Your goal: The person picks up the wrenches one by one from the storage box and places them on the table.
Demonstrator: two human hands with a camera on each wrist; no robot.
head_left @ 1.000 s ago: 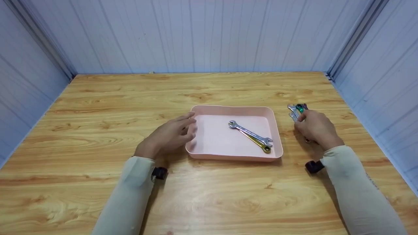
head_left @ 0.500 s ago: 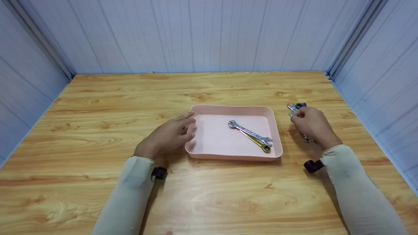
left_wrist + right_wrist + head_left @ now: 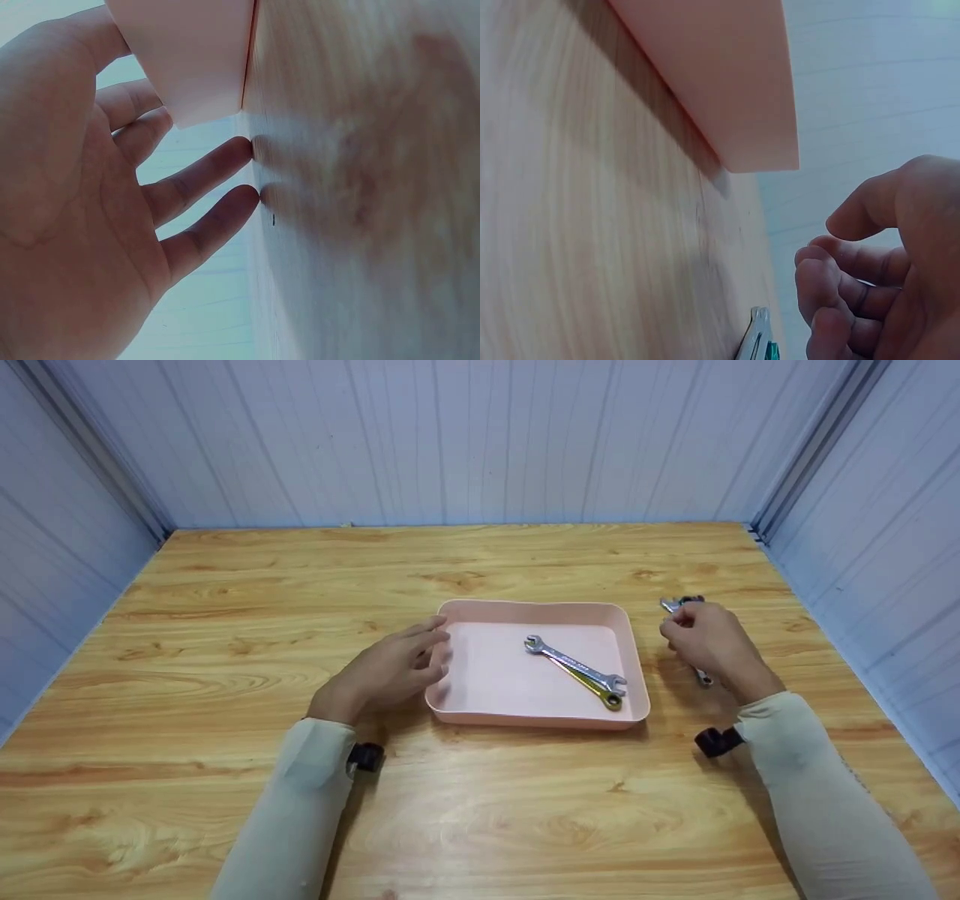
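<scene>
Resting on the wooden table (image 3: 225,675), the left hand (image 3: 390,667) lies with fingers straight and spread against the left wall of the pink tray (image 3: 450,709), which holds two wrenches (image 3: 577,671). Right of the tray, the right hand (image 3: 709,643) hovers with curled fingers over loose wrenches (image 3: 679,604); whether it grips one I cannot tell

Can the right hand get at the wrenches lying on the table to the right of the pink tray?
Probably yes. The right hand hovers right over the loose wrenches, its fingers curled and apparently empty, and nothing lies between. The pink tray sits off to the side, out of the way.
</scene>
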